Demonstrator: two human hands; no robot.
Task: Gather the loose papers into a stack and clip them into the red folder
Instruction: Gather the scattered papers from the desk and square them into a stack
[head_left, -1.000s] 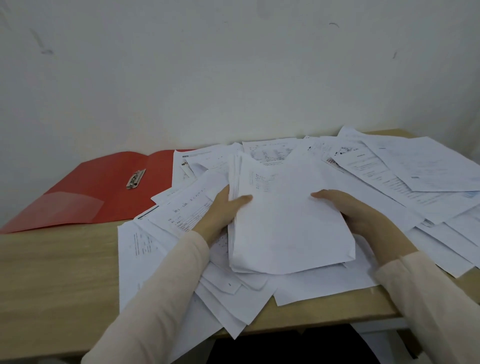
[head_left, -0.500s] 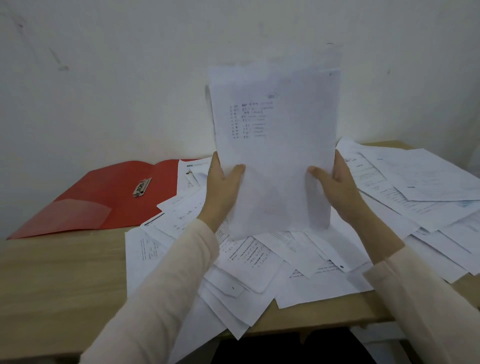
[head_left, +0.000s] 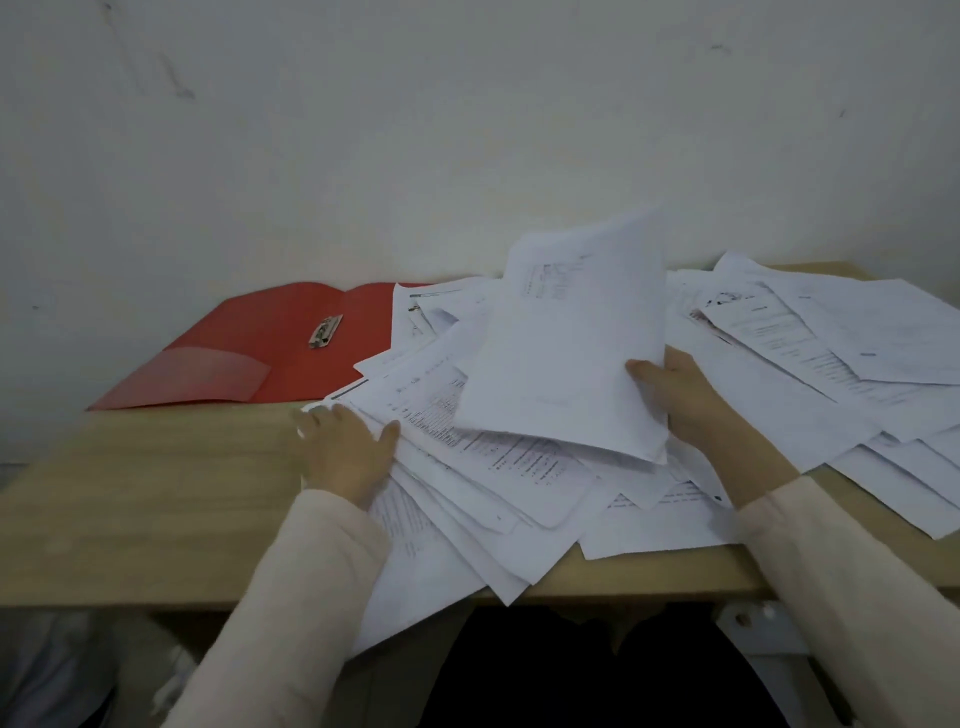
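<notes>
Now our left hand has let go of the gathered bundle and lies flat, fingers spread, pressing the left edge of the loose papers on the wooden desk; some sheets overhang its near edge. Our right hand alone pinches the bundle, lowered from upright half a second ago and tilted over the pile. We judge gathering is only partly done. More sheets stay scattered at right. The red folder lies open far left, clip bare, against a plain white wall.
</notes>
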